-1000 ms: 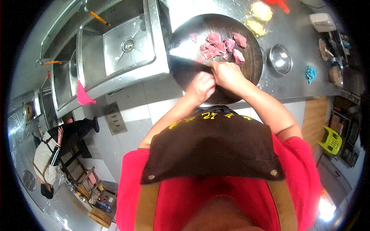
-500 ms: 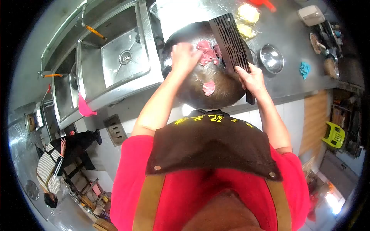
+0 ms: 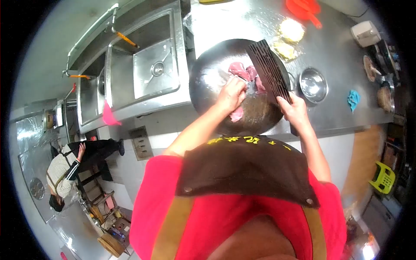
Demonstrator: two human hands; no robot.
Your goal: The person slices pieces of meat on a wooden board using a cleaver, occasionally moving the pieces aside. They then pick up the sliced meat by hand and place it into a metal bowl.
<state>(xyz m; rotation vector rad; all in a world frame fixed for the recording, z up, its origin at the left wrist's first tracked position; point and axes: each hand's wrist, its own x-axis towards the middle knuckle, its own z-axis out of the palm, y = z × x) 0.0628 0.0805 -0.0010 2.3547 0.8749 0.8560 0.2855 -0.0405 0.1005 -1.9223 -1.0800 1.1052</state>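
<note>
My right hand (image 3: 295, 112) is closed around the handle of a dark cleaver (image 3: 269, 71) with a streaked, wide blade. The blade stands over the right part of a round dark chopping board (image 3: 212, 58). Fingers curled together, my left hand (image 3: 232, 93) is at the lower edge of a piece of raw meat (image 3: 238, 70), and its fingertips are partly hidden. More pink meat lies between that piece and the blade. A separate meat slice (image 3: 236, 114) rests lower on the board, just below my left hand.
A metal bowl (image 3: 313, 85), a blue cloth (image 3: 353, 100), yellow food in clear plastic (image 3: 291, 31) and a red scoop-like item (image 3: 303, 8) are on the steel counter. Left of the board is a steel sink (image 3: 149, 73). Another person (image 3: 65, 167) is at the far left.
My left hand has moved from the left of the meat to its lower edge, its fingers now curled in. The cleaver stays in my right hand. The camera view has shifted.
</note>
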